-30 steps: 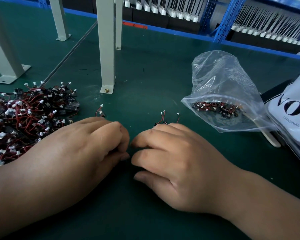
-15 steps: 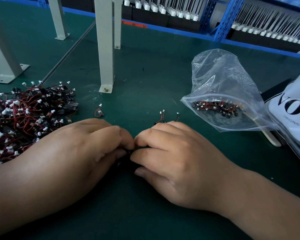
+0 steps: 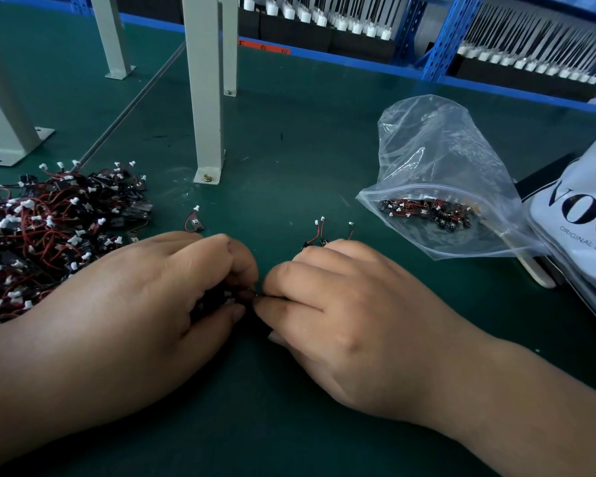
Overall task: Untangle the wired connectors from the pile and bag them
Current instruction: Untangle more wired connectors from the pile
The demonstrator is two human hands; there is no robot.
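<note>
The left hand and right hand are bare. The left forearm and right forearm are bare to the edge of view. The fingers seem short-nailed, though the tips are mostly hidden.

Lit softly from above, rather dim, with cool greenish cast. Threw faint shadows beneath left hand and right hand at the grip. Caught white glare on plastic bag right of grip. Bowed posts beyond grip, wide-angle. Softened far shelving.
</note>
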